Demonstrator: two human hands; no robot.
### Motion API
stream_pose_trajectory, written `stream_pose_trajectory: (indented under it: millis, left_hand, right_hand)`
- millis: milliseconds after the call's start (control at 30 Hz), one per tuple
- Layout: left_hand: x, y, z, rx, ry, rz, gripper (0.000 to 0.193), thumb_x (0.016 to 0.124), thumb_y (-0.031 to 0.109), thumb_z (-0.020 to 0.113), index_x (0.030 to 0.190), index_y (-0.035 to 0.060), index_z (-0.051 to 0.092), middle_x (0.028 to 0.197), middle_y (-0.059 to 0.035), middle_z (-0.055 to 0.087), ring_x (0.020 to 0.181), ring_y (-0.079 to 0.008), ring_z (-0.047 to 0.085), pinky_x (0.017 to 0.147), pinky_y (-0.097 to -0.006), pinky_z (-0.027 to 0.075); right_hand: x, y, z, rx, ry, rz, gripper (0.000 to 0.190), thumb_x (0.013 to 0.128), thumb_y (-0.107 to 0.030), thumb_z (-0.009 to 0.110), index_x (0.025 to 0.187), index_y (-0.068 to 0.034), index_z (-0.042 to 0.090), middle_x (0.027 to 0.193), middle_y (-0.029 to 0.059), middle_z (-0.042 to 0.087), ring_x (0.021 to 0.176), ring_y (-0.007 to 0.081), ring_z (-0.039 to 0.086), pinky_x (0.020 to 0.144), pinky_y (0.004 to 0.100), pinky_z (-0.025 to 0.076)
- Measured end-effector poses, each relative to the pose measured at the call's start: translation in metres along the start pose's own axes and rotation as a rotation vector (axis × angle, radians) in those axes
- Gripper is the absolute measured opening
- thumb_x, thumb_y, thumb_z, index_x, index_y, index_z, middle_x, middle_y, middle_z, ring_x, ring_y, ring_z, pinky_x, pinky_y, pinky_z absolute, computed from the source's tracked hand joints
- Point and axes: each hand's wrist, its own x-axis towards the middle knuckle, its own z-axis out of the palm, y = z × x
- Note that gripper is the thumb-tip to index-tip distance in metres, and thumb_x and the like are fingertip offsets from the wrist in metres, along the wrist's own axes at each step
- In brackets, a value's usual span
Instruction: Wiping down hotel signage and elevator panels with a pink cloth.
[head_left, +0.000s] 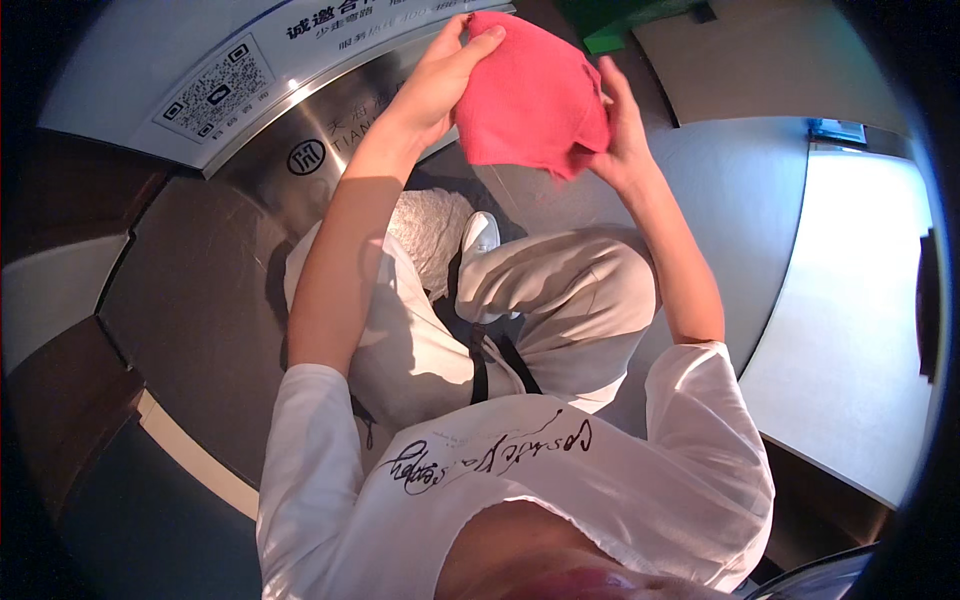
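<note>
A red cloth (525, 97) is held up in front of me between both hands, folded, with a frayed lower edge. My left hand (442, 79) grips its left side, the thumb lying on top near the upper corner. At the cloth's right side, my right hand (621, 131) holds the edge, its fingers partly behind the fabric. Beneath the hands, a crumpled light wrapped bundle (429, 229) rests by my bent legs, beside a white shoe (481, 232).
A steel panel (259, 169) with a round logo and writing stands ahead, below a white sign (150, 90) bearing a printed code. Dark tiled floor (180, 300) surrounds my legs. A green object (607, 39) lies at the top right, near a beige panel (750, 67).
</note>
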Motion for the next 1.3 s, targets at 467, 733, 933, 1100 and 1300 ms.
stream_pose_trajectory:
  millis: [467,733,933,1100,1300]
  left_hand:
    - [-0.013,0.014,-0.007,0.184,-0.103,-0.264,0.051,0.094,0.025,0.07,0.137,0.0024,0.054,0.135,-0.0098,0.062,0.123,-0.0194,0.061,0.105,-0.0344,0.05]
    - [-0.002,0.019,-0.009,0.277,-0.441,0.385,0.019,0.087,-0.007,0.06,0.1,0.0027,0.068,0.13,-0.0179,0.066,0.119,-0.0238,0.063,0.101,-0.034,0.051]
    - [-0.007,0.03,-0.02,0.373,-0.469,0.293,0.015,0.088,0.005,0.062,0.074,0.0081,0.058,0.125,-0.0186,0.068,0.112,-0.0242,0.066,0.097,-0.035,0.053]
    - [-0.002,0.031,-0.024,0.386,-0.66,0.194,0.01,0.09,0.014,0.067,0.082,0.0079,0.065,0.123,-0.0191,0.068,0.114,-0.0236,0.066,0.098,-0.0332,0.052]
    - [-0.01,0.01,0.003,-0.083,-0.164,-0.02,0.064,0.097,0.049,0.056,0.139,0.0019,0.053,0.131,-0.0108,0.063,0.117,-0.0186,0.062,0.104,-0.0352,0.047]
  right_hand:
    - [-0.002,0.001,-0.004,-0.449,-0.048,-0.208,0.041,0.096,-0.022,0.071,0.129,-0.001,0.059,0.126,0.0083,0.066,0.115,0.0181,0.064,0.102,0.0366,0.05]
    - [0.0,-0.011,-0.01,-0.34,-0.488,-0.495,0.023,0.096,-0.002,0.06,0.118,-0.007,0.064,0.144,0.0179,0.055,0.126,0.027,0.059,0.106,0.0378,0.05]
    - [-0.018,-0.023,-0.008,-0.323,-0.63,-0.221,0.039,0.095,-0.034,0.057,0.126,-0.01,0.058,0.145,0.022,0.052,0.129,0.0295,0.057,0.103,0.0387,0.051]
    - [-0.013,-0.016,-0.015,-0.406,-0.513,0.091,0.065,0.099,-0.06,0.044,0.137,-0.008,0.051,0.12,0.0143,0.066,0.106,0.0187,0.064,0.092,0.031,0.05]
    - [-0.011,-0.001,0.008,-0.532,-0.355,-0.179,0.036,0.1,-0.029,0.066,0.127,-0.006,0.059,0.111,0.0011,0.068,0.097,0.0076,0.064,0.087,0.026,0.051]
